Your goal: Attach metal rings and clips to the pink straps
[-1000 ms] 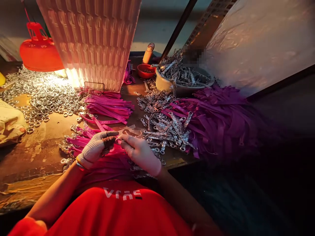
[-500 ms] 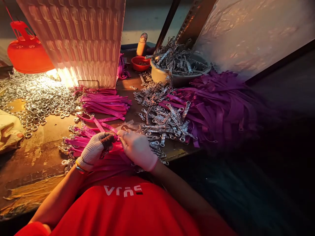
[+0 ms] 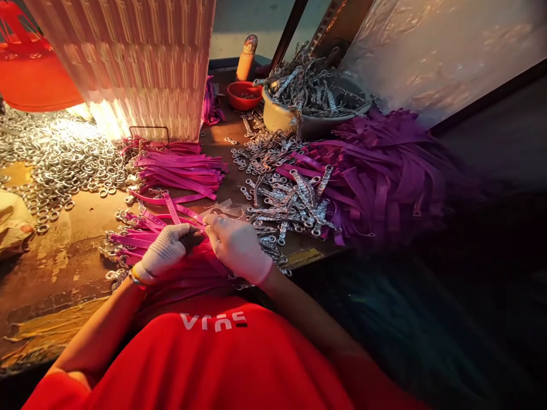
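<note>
While the left hand (image 3: 167, 250) and right hand (image 3: 238, 246), both nearly closed, seem to pinch a pink strap (image 3: 190, 214) left of the pale basin (image 3: 274, 114), it looks light, limp and slightly slippery, best held near its end.

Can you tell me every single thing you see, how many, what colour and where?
Lamp: one, red, upper left
Ridged sheet: one, pinkish in the light, beside lamp
Rings: countless, silver, below lamp
Crumpled bundle: one, tan, left edge
Straps: many, pink to purple, middle and right
Links: many, silver, right of centre and in tub
Tub: one, pale, back
Bowl: one, red, left of tub
Bottle: one, pale orange, behind bowl
Pole: one, dark, back
Plastic sheeting: pale, upper right
Table: one, brown, underneath
Shirt: one, red, bottom
Left hand: one, dotted white glove, centre
Right hand: one, whitish glove, pinching a strap
</note>
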The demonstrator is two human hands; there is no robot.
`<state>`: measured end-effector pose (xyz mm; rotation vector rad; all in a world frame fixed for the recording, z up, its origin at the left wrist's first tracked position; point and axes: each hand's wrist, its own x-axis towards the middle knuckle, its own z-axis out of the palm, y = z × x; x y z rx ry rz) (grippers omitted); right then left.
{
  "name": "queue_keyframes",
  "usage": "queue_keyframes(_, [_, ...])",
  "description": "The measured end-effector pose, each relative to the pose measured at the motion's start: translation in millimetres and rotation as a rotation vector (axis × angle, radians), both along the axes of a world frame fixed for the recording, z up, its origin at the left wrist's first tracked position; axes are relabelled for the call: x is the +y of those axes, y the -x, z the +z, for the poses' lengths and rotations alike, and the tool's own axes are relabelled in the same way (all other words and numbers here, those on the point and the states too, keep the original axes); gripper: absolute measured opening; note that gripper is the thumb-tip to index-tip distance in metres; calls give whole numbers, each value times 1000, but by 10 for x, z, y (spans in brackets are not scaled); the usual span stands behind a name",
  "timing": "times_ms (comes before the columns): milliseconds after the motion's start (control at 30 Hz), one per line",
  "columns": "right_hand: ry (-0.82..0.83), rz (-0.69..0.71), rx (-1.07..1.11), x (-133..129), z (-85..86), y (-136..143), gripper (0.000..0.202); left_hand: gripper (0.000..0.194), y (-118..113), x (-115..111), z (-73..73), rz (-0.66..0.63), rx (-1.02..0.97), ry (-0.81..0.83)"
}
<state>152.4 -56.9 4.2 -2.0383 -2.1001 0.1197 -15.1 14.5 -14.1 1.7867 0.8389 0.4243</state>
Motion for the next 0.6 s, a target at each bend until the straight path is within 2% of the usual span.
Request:
queue_keyframes(100, [145, 69, 3, 9, 106, -10, 46, 35, 17, -2, -4, 50, -83, 260])
queue_keyframes(133, [191, 72, -25, 15, 126, -11, 51, 35, 16, -12, -4, 69, -100, 286])
queue_keyframes(200, [249, 50, -95, 27, 125, -10, 44, 35, 6, -38, -16, 97, -112, 295])
queue_keyframes(300, [226, 86, -145, 33, 32, -8, 27, 32, -10, -69, -75, 92, -99, 287])
queue_keyframes(433, [150, 223, -171, 54, -105, -14, 27, 30, -20, -34, -118, 56, -59, 250])
queue_keyframes(533, [135, 289, -206, 105, -118, -45, 33, 25, 69, 124, 0, -22, 36, 140])
queue_keyframes(600, [133, 274, -211, 116, -92, -94, 35, 20, 253, 304, 135, -36, 123, -6])
